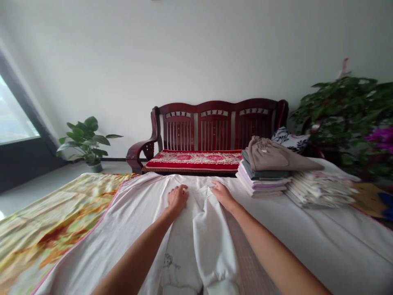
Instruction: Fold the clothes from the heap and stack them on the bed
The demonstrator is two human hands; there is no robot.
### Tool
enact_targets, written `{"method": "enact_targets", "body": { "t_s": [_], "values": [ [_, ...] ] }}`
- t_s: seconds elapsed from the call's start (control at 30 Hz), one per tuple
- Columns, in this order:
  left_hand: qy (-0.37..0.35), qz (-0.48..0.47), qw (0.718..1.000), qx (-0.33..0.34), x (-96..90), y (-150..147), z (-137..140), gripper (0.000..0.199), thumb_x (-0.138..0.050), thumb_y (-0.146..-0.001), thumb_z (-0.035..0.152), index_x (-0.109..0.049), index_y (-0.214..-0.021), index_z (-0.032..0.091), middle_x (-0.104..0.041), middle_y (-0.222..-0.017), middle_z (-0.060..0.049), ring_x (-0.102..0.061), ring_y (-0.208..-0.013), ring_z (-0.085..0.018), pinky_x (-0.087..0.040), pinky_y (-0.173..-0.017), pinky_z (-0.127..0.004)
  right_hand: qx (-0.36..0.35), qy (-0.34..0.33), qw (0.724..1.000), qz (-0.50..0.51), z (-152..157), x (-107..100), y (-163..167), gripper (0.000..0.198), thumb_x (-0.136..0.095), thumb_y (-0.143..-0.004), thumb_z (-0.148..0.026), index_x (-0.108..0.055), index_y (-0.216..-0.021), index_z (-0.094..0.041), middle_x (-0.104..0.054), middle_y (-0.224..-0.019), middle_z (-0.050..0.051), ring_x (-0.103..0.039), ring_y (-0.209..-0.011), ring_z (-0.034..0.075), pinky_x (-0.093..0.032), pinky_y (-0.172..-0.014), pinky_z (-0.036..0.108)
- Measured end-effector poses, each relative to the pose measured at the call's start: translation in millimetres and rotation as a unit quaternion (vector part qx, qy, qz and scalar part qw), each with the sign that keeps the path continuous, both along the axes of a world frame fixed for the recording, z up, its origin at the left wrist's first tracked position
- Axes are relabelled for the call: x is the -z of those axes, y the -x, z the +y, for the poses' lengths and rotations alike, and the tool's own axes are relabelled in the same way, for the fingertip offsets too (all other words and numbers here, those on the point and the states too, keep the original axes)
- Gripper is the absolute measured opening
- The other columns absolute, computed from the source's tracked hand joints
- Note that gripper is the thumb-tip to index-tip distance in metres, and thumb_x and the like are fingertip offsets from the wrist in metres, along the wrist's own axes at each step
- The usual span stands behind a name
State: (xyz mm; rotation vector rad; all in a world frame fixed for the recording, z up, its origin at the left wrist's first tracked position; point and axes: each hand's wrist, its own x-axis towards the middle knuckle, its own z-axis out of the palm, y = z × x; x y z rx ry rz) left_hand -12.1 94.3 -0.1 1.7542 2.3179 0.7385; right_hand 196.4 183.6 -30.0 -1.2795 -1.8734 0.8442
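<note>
A pair of white sweatpants (211,237) lies lengthwise before me, with ribbed cuffs at the near end and a small dark drawing low on the left leg. My left hand (178,196) has its fingers curled on the upper left corner at the waist. At the opposite corner my right hand (221,192) grips the waist edge between thumb and fingers. Creases run down from the waist between the two legs. A pale pink checked cloth (242,254) shows beneath the pants on the right, mostly covered.
A white sheet (307,241) covers the surface, beside a yellow-orange floral cloth (70,221). Folded clothes (260,182) topped by brown pants (267,153) stand right, beside another folded stack (319,190). Behind are a wooden bench (211,131) and plants (87,137).
</note>
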Motion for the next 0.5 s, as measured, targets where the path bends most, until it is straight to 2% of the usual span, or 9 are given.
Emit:
{"method": "enact_targets", "body": {
  "t_s": [0.1, 0.2, 0.33, 0.43, 0.5],
  "values": [
    [-0.027, 0.089, 0.996, 0.015, -2.4, -3, -8, 0.038, -0.048, -0.094, 0.029, -0.058, -0.129, 0.022, -0.064, -0.123, -0.012, -0.056, -0.116, -0.029, -0.037, -0.102, -0.043, -0.007, -0.015, 0.999, -0.032, -6, -3, -1, 0.054, -0.055, -0.086, -0.027, -0.051, -0.139, -0.017, -0.074, -0.104, 0.006, -0.070, -0.089, 0.019, -0.053, -0.081, 0.029],
    [-0.021, 0.156, 0.986, 0.052, -4.5, -3, -13, 0.031, -0.048, -0.095, 0.028, -0.061, -0.122, 0.021, -0.065, -0.119, -0.011, -0.058, -0.111, -0.027, -0.038, -0.101, -0.042, -0.002, -0.052, 0.996, -0.077, -16, -9, -3, 0.047, -0.059, -0.084, -0.024, -0.058, -0.131, -0.018, -0.070, -0.115, 0.010, -0.067, -0.101, 0.024, -0.050, -0.091, 0.035],
    [-0.049, 0.153, 0.984, 0.077, -11.5, -7, -25, 0.036, -0.046, -0.098, 0.027, -0.057, -0.130, 0.018, -0.063, -0.129, -0.013, -0.056, -0.119, -0.027, -0.035, -0.108, -0.042, 0.019, -0.099, 0.988, -0.119, -36, -22, -7, 0.041, -0.052, -0.091, -0.025, -0.059, -0.131, -0.018, -0.062, -0.130, 0.016, -0.055, -0.123, 0.031, -0.040, -0.107, 0.044],
    [-0.090, 0.126, 0.977, 0.148, -15.7, -16, -50, 0.038, -0.038, -0.102, 0.032, -0.058, -0.131, 0.018, -0.060, -0.137, -0.012, -0.052, -0.129, -0.025, -0.029, -0.116, -0.042, -0.006, -0.152, 0.975, -0.163, -60, -28, -10, 0.048, -0.048, -0.094, -0.029, -0.051, -0.141, -0.016, -0.054, -0.142, 0.017, -0.048, -0.133, 0.031, -0.035, -0.113, 0.046],
    [-0.087, 0.105, 0.969, 0.207, -14.3, -23, -73, 0.044, -0.033, -0.103, 0.040, -0.056, -0.135, 0.019, -0.057, -0.142, -0.011, -0.047, -0.136, -0.025, -0.028, -0.118, -0.043, -0.049, -0.192, 0.959, -0.203, -80, -27, -12, 0.053, -0.046, -0.096, -0.034, -0.045, -0.146, -0.015, -0.047, -0.150, 0.017, -0.041, -0.140, 0.031, -0.032, -0.116, 0.046]
  ]
}}
